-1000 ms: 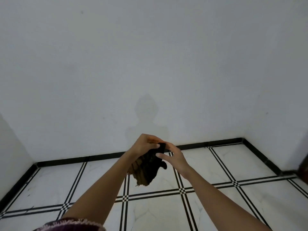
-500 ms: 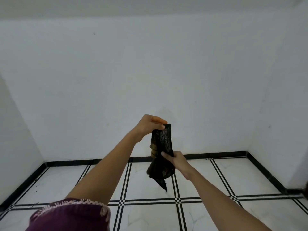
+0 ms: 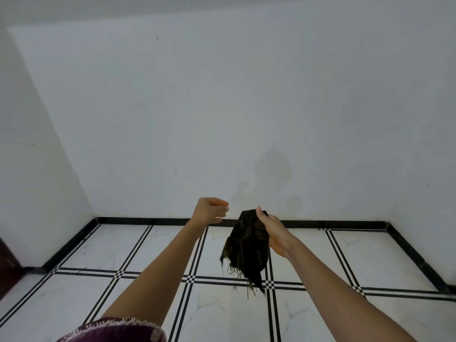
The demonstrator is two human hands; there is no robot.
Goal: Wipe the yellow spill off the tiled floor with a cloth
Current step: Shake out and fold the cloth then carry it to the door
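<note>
A dark, frayed cloth (image 3: 244, 248) hangs in the air in front of me, bunched at its top and gripped by my right hand (image 3: 271, 230). Loose threads dangle from its lower edge. My left hand (image 3: 211, 211) is a short way to the left of the cloth, apart from it, with its fingers loosely curled and nothing in them. Below lies the white tiled floor (image 3: 148, 248) with black double lines. No yellow spill shows on the floor anywhere in view.
White walls (image 3: 222, 107) stand ahead and on both sides, with a black skirting (image 3: 153, 221) along their base. A dark reddish thing (image 3: 7, 270) sits at the far left edge. A purple sleeve (image 3: 118, 330) shows at the bottom.
My left hand has let go of the cloth's top and moved left. The cloth now hangs from my right hand alone, lower than before. The view has shifted to the left.
</note>
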